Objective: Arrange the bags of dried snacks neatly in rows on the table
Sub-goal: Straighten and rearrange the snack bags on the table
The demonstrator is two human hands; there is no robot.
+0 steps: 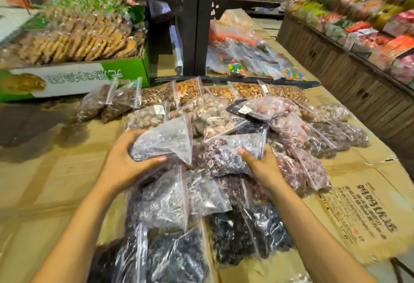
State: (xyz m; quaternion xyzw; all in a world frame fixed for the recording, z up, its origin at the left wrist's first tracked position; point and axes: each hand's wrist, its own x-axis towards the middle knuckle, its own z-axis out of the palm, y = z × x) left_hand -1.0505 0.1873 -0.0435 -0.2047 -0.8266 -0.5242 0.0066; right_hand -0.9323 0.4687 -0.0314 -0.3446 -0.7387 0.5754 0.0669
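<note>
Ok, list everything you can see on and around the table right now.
clear zip bags of dried snacks: many, tan and orange far, near-black close, heaped in the middle
clear zip bag of grey pieces: one, raised at the pile's left
clear zip bag of purple-brown pieces: one, right beside it
green and white cardboard box of biscuits: one, far left
black upright post: one, far centre
clear bags of multicoloured sweets: several, right of the post
flattened brown cardboard sheets: several, spread under the bags
wooden display stand of coloured packets: one, brown, right
left hand: grips the grey bag
right hand: holds the purple-brown bag, thumb on top, fingers hidden
</note>
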